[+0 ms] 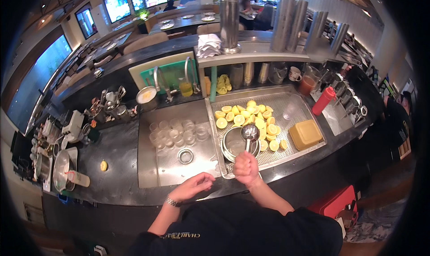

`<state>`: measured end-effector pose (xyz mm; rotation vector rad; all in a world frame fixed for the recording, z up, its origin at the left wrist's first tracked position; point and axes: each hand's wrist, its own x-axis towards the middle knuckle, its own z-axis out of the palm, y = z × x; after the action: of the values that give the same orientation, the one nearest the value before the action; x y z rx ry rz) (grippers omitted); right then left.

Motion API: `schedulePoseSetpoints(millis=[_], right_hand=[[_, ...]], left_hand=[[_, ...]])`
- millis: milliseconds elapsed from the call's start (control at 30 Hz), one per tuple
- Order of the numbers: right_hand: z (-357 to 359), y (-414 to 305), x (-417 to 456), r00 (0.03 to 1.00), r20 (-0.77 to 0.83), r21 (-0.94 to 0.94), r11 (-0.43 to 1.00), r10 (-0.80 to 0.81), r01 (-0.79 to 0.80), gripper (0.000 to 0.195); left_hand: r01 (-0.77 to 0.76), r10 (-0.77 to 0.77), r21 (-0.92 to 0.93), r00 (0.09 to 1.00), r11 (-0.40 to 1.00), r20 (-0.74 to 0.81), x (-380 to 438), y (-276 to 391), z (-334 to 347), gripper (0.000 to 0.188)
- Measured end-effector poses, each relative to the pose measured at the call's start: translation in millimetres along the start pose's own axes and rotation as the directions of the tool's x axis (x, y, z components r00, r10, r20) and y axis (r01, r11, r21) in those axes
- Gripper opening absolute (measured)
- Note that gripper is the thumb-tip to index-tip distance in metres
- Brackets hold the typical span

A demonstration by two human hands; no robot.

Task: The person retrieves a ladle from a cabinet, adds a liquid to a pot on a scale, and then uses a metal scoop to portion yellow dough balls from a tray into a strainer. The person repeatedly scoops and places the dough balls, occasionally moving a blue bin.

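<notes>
My right hand (246, 168) is closed in a fist around the handle of a metal citrus squeezer (250, 132). The squeezer's rounded head is over the far right rim of a round metal pot (231, 143) on the perforated drainboard (221, 170). Halved lemons (239, 119) lie heaped behind and to the right of the pot. My left hand (195, 186), with a metal-band watch on the wrist, hovers at the sink's front edge, fingers loosely bent and holding nothing. Several clear glasses (174, 133) stand in the steel sink (168, 175) beyond it.
At the drainboard's right are a yellow-brown block-shaped container (305, 135) and a clear glass (292, 107). A red squeeze bottle (323, 100) stands past its rim. One lemon piece (103, 165) rests on the left counter, near a metal bowl (63, 172). Taps (158, 79) rise behind the sink.
</notes>
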<state>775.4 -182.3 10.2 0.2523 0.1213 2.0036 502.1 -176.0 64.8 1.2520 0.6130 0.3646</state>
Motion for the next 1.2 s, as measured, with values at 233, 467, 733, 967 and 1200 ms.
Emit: schedulePoseSetpoints(millis=[233, 467, 733, 967, 1200], right_hand=[[52, 37, 9, 0.817, -0.392, -0.918, 0.245, -0.423, -0.313, 0.029], [13, 66, 17, 0.864, 0.101, -0.852, -0.492, -0.493, -0.181, 0.036], [121, 25, 0, 0.84, -0.344, -0.793, -0.349, -0.42, -0.5, 0.055], [139, -14, 13, 0.734, 0.27, -0.925, 0.045, -0.623, 0.378, 0.036], [85, 39, 29, 0.985, 0.174, -0.236, -0.97, 0.02, 0.061, 0.05]], left_hand=[[-0.19, 0.151, -0.099, 0.938, 0.977, -0.312, 44, -12, 31, 0.043], [-0.195, 0.044, -0.443, 0.943, 0.875, -0.329, 88, -26, 30, 0.036], [-0.071, -0.095, -0.442, 0.935, 0.894, -0.343, 106, 3, 38, 0.029], [0.14, -0.159, -0.516, 0.987, 0.845, 0.006, 67, 19, 23, 0.028], [0.107, -0.192, -0.556, 0.977, 0.824, -0.097, 39, 8, 16, 0.023]])
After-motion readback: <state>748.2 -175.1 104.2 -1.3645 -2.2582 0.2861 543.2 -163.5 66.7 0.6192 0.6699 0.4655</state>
